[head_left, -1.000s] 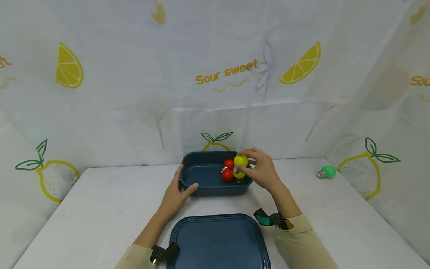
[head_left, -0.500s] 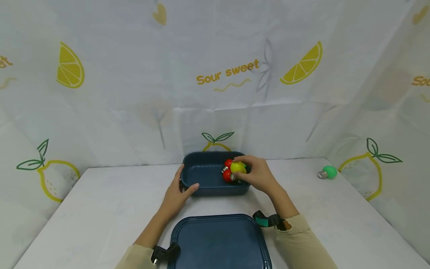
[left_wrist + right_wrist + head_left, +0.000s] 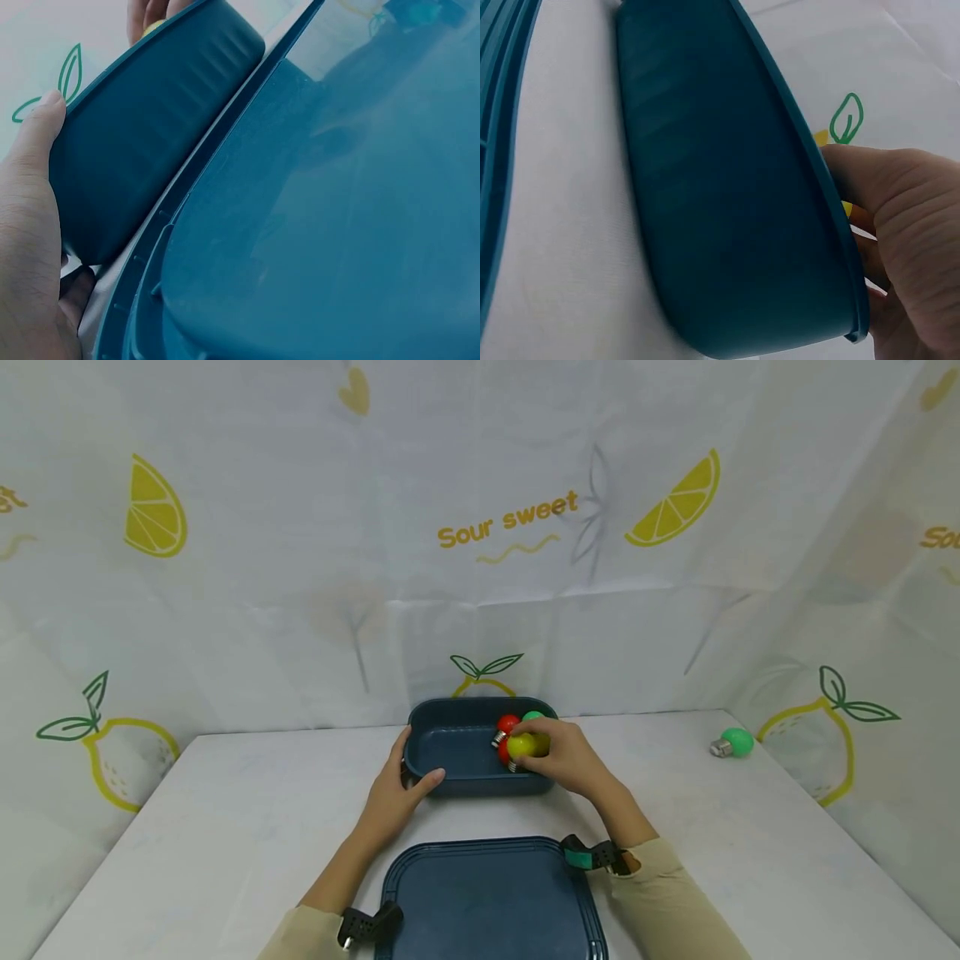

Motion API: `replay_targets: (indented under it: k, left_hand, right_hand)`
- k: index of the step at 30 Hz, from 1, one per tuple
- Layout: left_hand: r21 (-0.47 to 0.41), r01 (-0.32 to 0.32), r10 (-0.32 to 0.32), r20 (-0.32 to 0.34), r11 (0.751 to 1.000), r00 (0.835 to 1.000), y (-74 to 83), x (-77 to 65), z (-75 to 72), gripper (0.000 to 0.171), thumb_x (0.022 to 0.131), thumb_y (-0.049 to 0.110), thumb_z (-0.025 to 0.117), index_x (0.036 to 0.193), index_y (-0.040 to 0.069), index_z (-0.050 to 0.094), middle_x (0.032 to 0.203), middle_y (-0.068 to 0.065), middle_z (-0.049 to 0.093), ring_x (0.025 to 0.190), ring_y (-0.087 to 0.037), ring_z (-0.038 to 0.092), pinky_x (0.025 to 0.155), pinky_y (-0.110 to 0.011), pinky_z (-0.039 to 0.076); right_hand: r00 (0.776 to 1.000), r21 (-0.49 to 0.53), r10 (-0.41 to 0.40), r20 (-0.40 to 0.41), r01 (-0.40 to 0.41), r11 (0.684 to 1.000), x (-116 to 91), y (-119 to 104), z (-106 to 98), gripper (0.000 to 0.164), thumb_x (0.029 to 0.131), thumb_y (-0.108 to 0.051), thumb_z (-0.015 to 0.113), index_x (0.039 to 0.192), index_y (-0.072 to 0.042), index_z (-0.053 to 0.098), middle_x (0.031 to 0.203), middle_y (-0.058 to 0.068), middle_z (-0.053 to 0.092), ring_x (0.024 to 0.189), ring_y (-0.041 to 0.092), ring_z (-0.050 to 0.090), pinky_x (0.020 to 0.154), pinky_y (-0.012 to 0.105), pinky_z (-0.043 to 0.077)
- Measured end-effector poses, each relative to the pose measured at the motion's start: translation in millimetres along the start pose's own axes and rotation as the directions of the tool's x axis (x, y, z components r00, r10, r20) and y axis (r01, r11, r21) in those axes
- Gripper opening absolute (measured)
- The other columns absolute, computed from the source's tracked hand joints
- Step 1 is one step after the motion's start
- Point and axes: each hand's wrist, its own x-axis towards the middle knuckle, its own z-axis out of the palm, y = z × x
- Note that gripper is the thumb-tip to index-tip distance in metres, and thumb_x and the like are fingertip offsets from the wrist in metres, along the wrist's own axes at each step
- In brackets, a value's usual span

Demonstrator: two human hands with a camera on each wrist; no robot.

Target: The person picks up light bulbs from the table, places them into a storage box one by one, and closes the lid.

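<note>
A dark blue box point(image 3: 453, 752) stands near the back of the table in the head view. My left hand point(image 3: 393, 793) grips its left end, thumb at the front corner and fingers round the side. Low over the box's right part, my right hand point(image 3: 573, 760) pinches a yellow light bulb point(image 3: 521, 746), its metal base pointing down. Two red bulbs point(image 3: 507, 723) lie beside it in the box. A green bulb point(image 3: 532, 715) shows behind my right fingers, and another yellow bulb is mostly hidden by them. In both wrist views the box's wall point(image 3: 135, 142) hides the bulbs almost wholly.
A flat dark blue tray or lid point(image 3: 491, 902) lies in front of the box, between my forearms. Another green bulb point(image 3: 739, 742) rests at the table's far right. Behind the white table point(image 3: 225, 827) hangs a lemon-patterned cloth point(image 3: 300, 568).
My right hand has moved down and left with the yellow bulb, from above the box's right end to among the other bulbs. The green bulb behind came into view. My left hand stays put.
</note>
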Motion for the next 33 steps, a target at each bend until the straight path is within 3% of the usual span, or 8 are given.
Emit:
replay_targets:
  k: [11, 33]
  left_hand:
    - [-0.007, 0.002, -0.002, 0.001, 1.0, 1.0, 1.7, -0.1, -0.3, 0.094, 0.09, 0.059, 0.069, 0.162, 0.039, 0.012, 0.169, -0.009, 0.023, 0.148, -0.036, 0.041, 0.118, -0.055, 0.038]
    - [0.01, -0.001, 0.002, -0.009, 1.0, 1.0, 2.7, -0.4, 0.3, 0.094, 0.09, 0.058, 0.068, 0.162, 0.038, 0.011, 0.168, -0.012, 0.025, 0.148, -0.036, 0.04, 0.118, -0.056, 0.038]
  right_hand:
    - [0.999, -0.023, 0.042, 0.026, -0.042, 0.999, 0.4, 1.5, 3.1, 0.036, 0.083, -0.008, 0.082, 0.118, -0.012, 0.073, 0.118, 0.009, 0.072, 0.102, 0.026, 0.061, 0.093, 0.047, 0.057]
    - [0.989, -0.021, 0.105, 0.101, -0.103, 0.994, 2.9, 0.6, 1.8, 0.036, 0.085, -0.015, 0.082, 0.119, -0.012, 0.073, 0.117, 0.009, 0.071, 0.099, 0.024, 0.059, 0.092, 0.044, 0.055]
